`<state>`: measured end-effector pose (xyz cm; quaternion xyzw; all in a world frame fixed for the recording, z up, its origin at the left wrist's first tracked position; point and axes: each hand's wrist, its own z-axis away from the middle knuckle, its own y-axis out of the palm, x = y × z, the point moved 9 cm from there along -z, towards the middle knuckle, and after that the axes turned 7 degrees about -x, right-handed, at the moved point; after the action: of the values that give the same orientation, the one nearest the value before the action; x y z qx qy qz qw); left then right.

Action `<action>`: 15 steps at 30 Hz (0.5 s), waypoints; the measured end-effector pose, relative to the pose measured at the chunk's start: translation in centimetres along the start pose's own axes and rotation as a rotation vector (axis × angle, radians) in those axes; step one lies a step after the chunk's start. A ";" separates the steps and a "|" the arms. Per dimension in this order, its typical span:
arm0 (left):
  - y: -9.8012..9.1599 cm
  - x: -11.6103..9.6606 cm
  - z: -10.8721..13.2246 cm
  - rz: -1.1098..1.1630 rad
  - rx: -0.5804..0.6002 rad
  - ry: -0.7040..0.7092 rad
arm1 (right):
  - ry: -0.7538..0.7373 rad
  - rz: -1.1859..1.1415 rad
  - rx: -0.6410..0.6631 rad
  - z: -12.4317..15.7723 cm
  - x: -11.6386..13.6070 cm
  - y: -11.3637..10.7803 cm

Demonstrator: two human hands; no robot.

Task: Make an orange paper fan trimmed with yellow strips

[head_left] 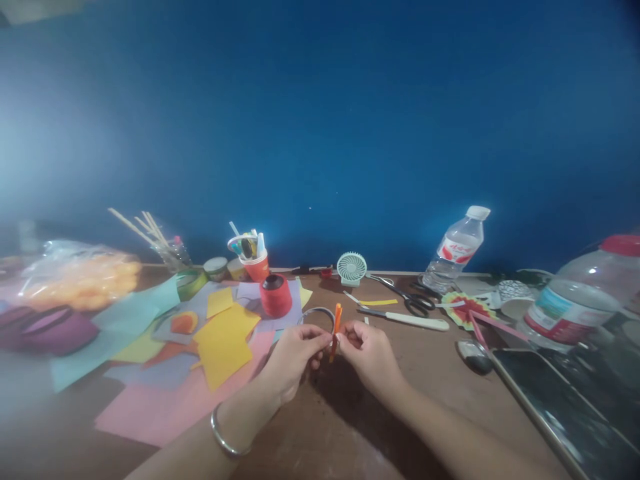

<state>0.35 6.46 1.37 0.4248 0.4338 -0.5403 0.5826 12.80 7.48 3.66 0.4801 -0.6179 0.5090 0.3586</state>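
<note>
Over the middle of the table, my left hand point(303, 353) and my right hand point(367, 350) meet at a narrow orange strip point(338, 320), which looks like folded paper and stands roughly upright. Both hands pinch it with thumb and fingers from either side. A thin grey curved band point(320, 310) arches just behind my left fingers; whether that hand also holds it I cannot tell. A silver bangle point(225, 433) circles my left wrist. Behind my left hand stands a red spool of thread point(275, 295). A craft knife point(416, 321) with a white handle lies beyond my right hand.
Coloured paper sheets point(225, 340) cover the left side. Toward the wall stand an orange cup of tools point(257, 267), a small fan point(351, 268) and a tilted water bottle point(454, 252). Scissors point(417, 305) lie near the bottle. A phone point(565, 407) and large jug point(575, 300) are at right.
</note>
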 end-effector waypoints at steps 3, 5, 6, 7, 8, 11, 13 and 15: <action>0.2 0.2 0.0 0.063 0.009 -0.029 | -0.089 0.147 -0.020 0.3 0.5 -0.2; 0.3 0.3 0.0 0.111 0.028 -0.046 | -0.204 0.258 -0.033 0.4 1.1 -0.2; 0.4 0.4 0.1 0.134 0.039 -0.056 | -0.279 0.304 -0.025 0.5 1.4 -0.1; 0.4 0.4 0.1 0.155 0.051 -0.068 | -0.365 0.344 -0.005 0.7 1.7 0.1; 0.5 0.5 0.1 0.171 0.065 -0.080 | -0.460 0.379 0.017 0.9 2.1 0.4; 0.7 0.9 0.2 0.204 0.109 -0.127 | -0.749 0.501 0.060 1.8 3.3 0.9; 0.8 1.2 0.1 0.219 0.136 -0.163 | -0.905 0.587 0.075 2.5 3.9 1.1; 0.7 1.4 0.0 0.231 0.152 -0.183 | -1.023 0.667 0.098 3.0 4.4 1.2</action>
<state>1.15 6.09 0.06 0.4636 0.2851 -0.5375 0.6441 10.51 3.53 6.75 0.4600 -0.8048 0.3266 -0.1847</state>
